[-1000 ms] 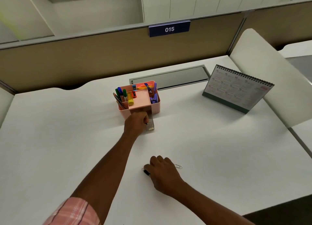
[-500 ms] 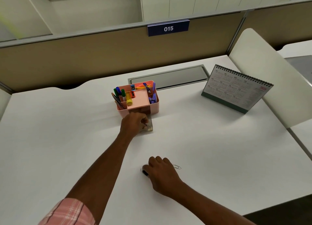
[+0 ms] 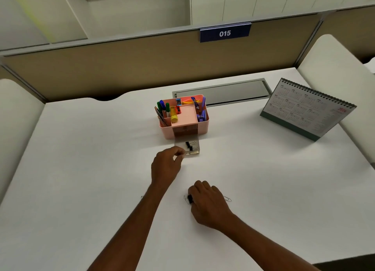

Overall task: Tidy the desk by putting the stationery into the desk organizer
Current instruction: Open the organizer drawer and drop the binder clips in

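A: Where was the black clip [image 3: 190,199]?

B: Low in the middle of the frame, on the desk [image 3: 81,169]. The right hand [image 3: 209,203] lay over it with its fingers curled down on it. Only the clip's left end peeked out. A thin wire clip [image 3: 227,199] lay just to the right of that hand.

A: And the left hand [image 3: 166,165]?

B: It was higher up, near the middle. Its thumb and finger pinched the front left corner of the clear drawer [image 3: 187,146].

A: Was the drawer open?

B: Yes. It stuck out from the pink organizer [image 3: 203,128] toward the person, long way pointing down the frame. Some clips [image 3: 189,145] were in it already.

A: So where did the black clip have to go?

B: I think straight up the frame, a tiny bit left. The right hand was the near one. The drawer's open part lay to the right of the left fingers, so the way in looked free.
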Available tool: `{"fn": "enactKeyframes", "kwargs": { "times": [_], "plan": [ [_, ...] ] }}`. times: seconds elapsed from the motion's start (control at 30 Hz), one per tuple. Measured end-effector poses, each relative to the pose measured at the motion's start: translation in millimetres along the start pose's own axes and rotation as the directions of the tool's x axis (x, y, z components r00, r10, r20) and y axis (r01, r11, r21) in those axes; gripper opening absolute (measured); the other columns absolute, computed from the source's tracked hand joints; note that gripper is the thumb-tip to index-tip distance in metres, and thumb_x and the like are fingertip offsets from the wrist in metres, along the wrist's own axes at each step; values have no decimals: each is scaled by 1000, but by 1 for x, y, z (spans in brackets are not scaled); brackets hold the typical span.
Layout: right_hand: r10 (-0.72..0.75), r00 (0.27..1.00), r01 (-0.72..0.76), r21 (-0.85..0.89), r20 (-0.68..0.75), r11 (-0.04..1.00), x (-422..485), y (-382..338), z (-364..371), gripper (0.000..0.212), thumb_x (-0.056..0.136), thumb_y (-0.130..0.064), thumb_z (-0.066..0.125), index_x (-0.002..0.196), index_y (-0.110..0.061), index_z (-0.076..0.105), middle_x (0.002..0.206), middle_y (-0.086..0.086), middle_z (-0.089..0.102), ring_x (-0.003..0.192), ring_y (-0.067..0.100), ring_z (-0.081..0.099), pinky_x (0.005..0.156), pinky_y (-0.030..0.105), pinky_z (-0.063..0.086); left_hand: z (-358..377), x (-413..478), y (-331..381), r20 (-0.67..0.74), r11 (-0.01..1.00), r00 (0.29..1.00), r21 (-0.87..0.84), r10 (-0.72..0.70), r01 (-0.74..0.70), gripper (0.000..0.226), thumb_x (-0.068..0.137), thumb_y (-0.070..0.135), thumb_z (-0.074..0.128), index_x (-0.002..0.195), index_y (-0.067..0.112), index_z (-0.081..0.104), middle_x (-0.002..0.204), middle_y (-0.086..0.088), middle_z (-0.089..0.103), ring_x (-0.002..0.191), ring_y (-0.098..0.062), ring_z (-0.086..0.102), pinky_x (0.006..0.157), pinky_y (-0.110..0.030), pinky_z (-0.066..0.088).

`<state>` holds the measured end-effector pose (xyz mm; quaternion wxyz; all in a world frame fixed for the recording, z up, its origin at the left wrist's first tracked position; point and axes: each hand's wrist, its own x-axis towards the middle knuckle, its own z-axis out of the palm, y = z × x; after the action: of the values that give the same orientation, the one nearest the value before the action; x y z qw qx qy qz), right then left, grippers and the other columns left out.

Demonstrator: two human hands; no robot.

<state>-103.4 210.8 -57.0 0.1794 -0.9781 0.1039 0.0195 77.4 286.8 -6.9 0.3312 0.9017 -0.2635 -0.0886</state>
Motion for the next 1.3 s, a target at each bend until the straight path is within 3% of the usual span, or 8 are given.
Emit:
{"fn": "enactKeyframes", "kwargs": {
  "times": [0.13,0.23,0.37,0.57,0.63,0.8,0.93,1.3],
  "plan": [
    [21,1000,-21,61,-4,998,5,2,-4,17,85,-33,51,99,-23,55,92,-5,55,80,20,51,61,37,44,-8,-42,-17,-46,996,995,1,-90,90,9,95,29,70,101,34,74,100,19,74,81,-5,67,70,-23,53],
    [27,1000,-25,118,-8,993,8,10,-7,25,85,-42,54,102,-24,57,96,-7,59,86,18,54,65,38,48,-6,-73,-39,-64,990,991,73,-113,118,15,94,25,69,104,35,73,105,19,71,96,-9,66,75,-28,54],
    [76,997,-73,217,-6,973,16,20,-17,26,85,-45,55,104,-27,55,97,-11,59,90,15,55,70,37,51,-7,-104,-70,-72,964,989,225,-132,145,29,86,20,78,115,23,74,117,3,69,116,-26,60,88,-43,55],
    [104,994,-90,261,-40,961,57,28,-58,20,91,-44,63,109,-35,62,94,-16,56,92,6,53,69,28,42,-13,-127,-91,-9,923,957,261,-290,282,48,85,30,80,130,23,68,127,7,58,123,-22,50,89,-42,54],
    [109,992,-91,254,-56,963,79,28,-73,25,93,-41,66,116,-33,63,95,-18,56,91,9,55,70,26,42,-13,-131,-91,-5,934,958,222,-286,280,48,86,24,78,132,20,67,126,7,58,122,-20,50,87,-38,54],
    [158,987,-148,191,-41,970,137,21,-95,30,95,-33,70,124,-23,66,117,-1,73,99,20,68,81,32,57,-12,-135,-93,-4,953,969,180,-245,242,39,91,12,72,130,17,68,124,2,62,119,-23,53,83,-36,56],
    [116,993,-115,75,-8,991,167,22,-91,27,95,-33,71,119,-21,69,115,0,74,95,19,69,75,27,54,-12,-136,-96,-14,957,974,184,-227,226,31,90,10,74,120,19,72,114,4,65,112,-22,57,76,-36,57],
    [57,990,-45,-94,126,995,207,23,-65,30,92,-36,76,117,-19,73,110,0,74,95,18,69,79,28,57,-16,-137,-103,4,971,985,169,-170,167,27,89,11,74,114,20,73,110,7,64,106,-18,57,76,-32,55]
  ]
}}
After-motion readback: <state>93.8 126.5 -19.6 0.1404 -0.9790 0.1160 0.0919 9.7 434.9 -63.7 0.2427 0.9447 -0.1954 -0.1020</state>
